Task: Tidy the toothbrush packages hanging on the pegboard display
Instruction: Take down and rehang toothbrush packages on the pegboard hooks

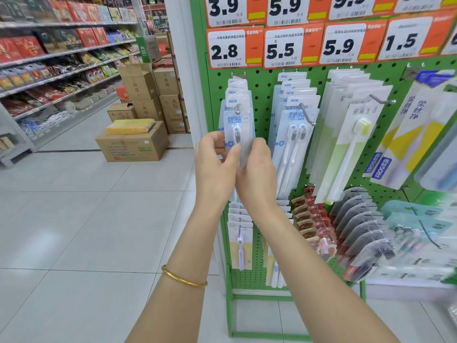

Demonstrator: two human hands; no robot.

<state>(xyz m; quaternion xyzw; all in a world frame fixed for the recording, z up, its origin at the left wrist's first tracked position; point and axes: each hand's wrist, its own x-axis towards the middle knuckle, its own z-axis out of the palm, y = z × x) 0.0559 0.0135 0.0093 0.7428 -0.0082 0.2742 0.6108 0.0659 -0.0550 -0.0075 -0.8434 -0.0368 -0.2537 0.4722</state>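
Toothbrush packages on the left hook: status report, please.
Left hand and right hand grip front package. It hangs on its hook. Nothing in the way.

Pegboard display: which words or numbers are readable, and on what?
"3.9", "5.9": upper price tags
"2.8", "5.5", "5.9", "1.5": lower price tags
"NEW", "柔护净齿": toothbrush packages
"FROG", "柔丝净": right-hand packages
Smaller print and barcode digits: too small or blurred.

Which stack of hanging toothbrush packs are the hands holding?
The leftmost top-row stack, under the 2.8 price tag: left hand and right hand grip its front pack; neighbouring stacks hang untouched.
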